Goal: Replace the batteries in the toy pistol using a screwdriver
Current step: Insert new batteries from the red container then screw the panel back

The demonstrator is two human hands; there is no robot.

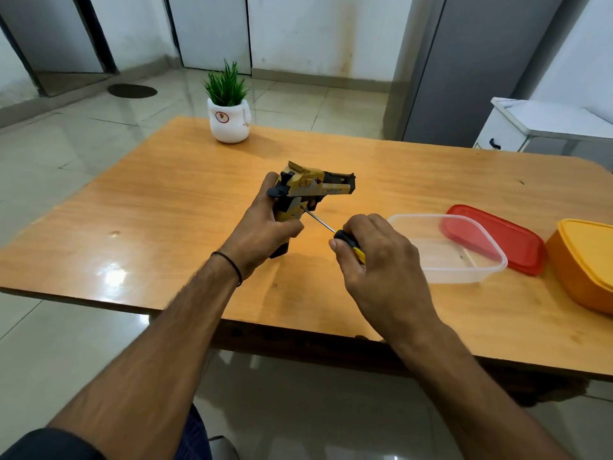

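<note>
A yellow and black toy pistol [311,185] is held upright above the middle of the wooden table [166,207], barrel pointing right. My left hand [265,227] is wrapped around its grip. My right hand [374,254] holds a screwdriver [345,240] with a black and yellow handle. Its thin metal shaft runs up and left, and the tip touches the pistol's grip just below the trigger area. No batteries are visible.
A clear plastic box [464,270] lies right of my right hand, with a red lid [510,247] leaning behind it. An orange container [583,260] stands at the table's right edge. A potted plant [229,117] stands at the far edge.
</note>
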